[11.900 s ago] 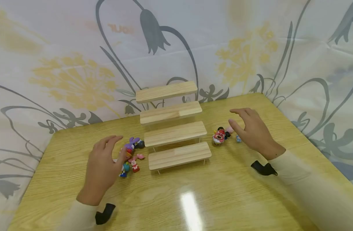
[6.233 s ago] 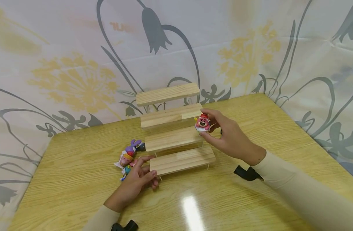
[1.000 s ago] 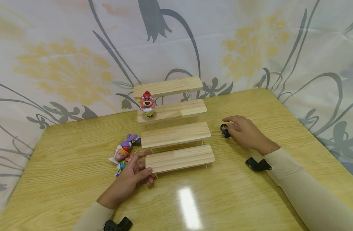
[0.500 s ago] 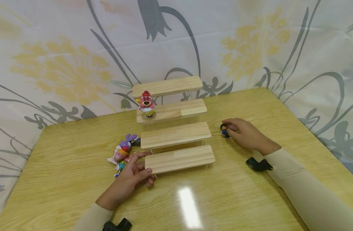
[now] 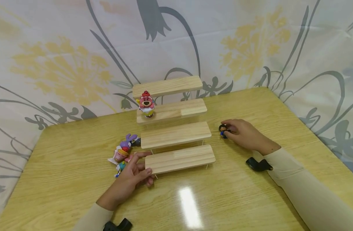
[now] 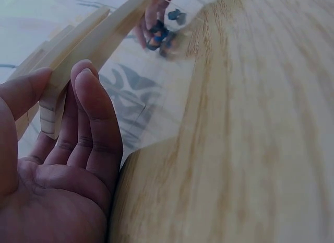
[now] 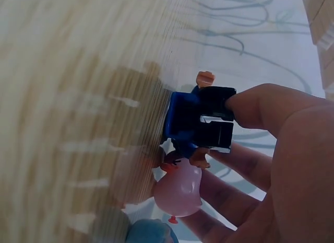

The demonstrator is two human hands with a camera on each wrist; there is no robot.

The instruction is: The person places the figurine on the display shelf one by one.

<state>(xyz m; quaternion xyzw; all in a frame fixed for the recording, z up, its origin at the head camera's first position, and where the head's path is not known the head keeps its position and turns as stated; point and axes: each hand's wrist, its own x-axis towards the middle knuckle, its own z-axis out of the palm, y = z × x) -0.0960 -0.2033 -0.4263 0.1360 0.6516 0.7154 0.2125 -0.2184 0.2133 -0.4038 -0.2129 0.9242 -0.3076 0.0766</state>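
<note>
A stepped wooden display stand (image 5: 176, 134) stands mid-table. My left hand (image 5: 130, 179) grips the left end of its lowest shelf (image 6: 99, 49), thumb on top and fingers beneath. At the right, my right hand (image 5: 245, 134) pinches a black-haired toy figure (image 5: 223, 131) with a blue top. The right wrist view shows my thumb against the figure's black legs (image 7: 216, 125); the figure lies tipped over, low at the table. A pink bear figurine (image 5: 146, 104) in a red hat stands at the left end of the second shelf from the top.
Left of the stand lie several toy figures, among them a purple one (image 5: 125, 143), a pink one with an orange band (image 5: 119, 155) and a turquoise one (image 5: 122, 166). A pink toy (image 7: 180, 188) and a light blue toy (image 7: 151, 231) lie by my right hand. Patterned cloth (image 5: 69, 64) hangs behind.
The left hand came to grip the lowest shelf. The right hand carried the bear figurine onto the stand, returned right, and closed on the black-haired figure, which has just shifted slightly left.
</note>
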